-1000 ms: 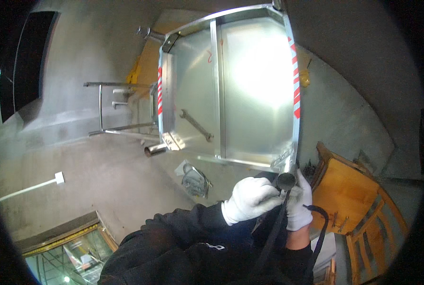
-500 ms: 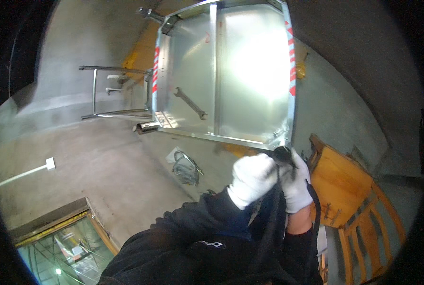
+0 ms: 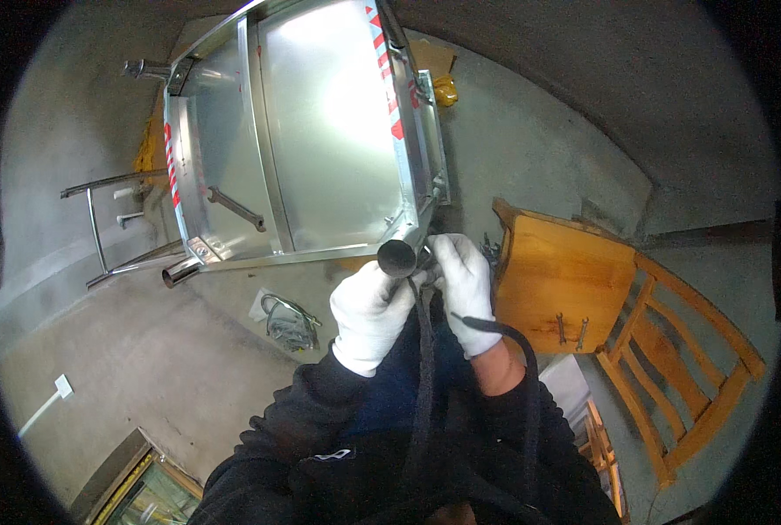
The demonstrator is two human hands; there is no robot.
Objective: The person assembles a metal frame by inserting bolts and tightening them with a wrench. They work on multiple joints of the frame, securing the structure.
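A metal frame with a shiny sheet panel (image 3: pixel 329 166) and red-and-white striped edges stands in front of me. A round tube (image 3: pixel 396 257) with a dark open end juts toward me from its near right corner. My left hand (image 3: pixel 368 315), in a white glove, is closed around the left side of this tube. On the corner's right side, my gloved right hand (image 3: pixel 465 284) has its fingers bent together against the metal. What they pinch is hidden. An open-ended wrench (image 3: pixel 236 209) lies on the panel. Dark straps hang in front of my body and forearm.
A wooden chair (image 3: pixel 570 271) with two small wrenches (image 3: pixel 572 331) on its seat stands to the right. Metal rails (image 3: pixel 97 232) project from the frame's left side. A bag with a coiled hose (image 3: pixel 290 324) lies at left, and a yellow bag (image 3: pixel 444 90) lies beyond the frame.
The view has turned, so the frame and chair sit further left. My left hand has come onto the tube end; my right hand has moved from the tube to the corner's right side.
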